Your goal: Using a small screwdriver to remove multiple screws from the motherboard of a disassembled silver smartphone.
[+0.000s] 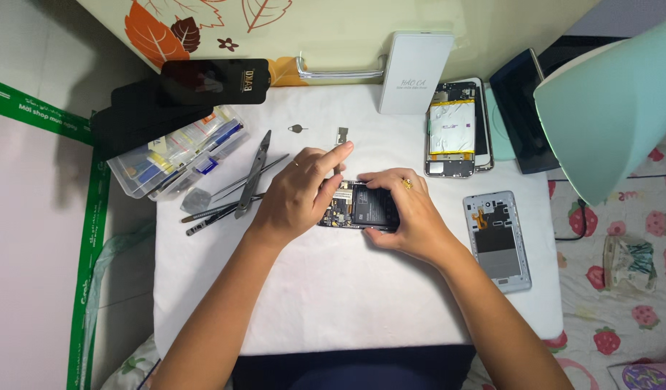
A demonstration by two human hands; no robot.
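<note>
An opened black phone point(362, 207) with its back cover off lies in the middle of the white table point(325, 303), battery and circuit board showing. My right hand point(404, 213) grips its right end, fingers curled over the top edge. My left hand point(300, 191) rests on the phone's left end, index finger stretched out, pinching what looks like a thin tool over the board; the tool is mostly hidden.
A grey back cover point(497, 240) lies to the right. Another opened phone point(452, 130) and a white box point(414, 72) sit at the back. Pliers and tweezers point(235, 189), a clear parts box point(177, 152), a small metal plate point(342, 133), a SIM pin point(296, 129) and a lamp shade point(607, 108) surround the work area.
</note>
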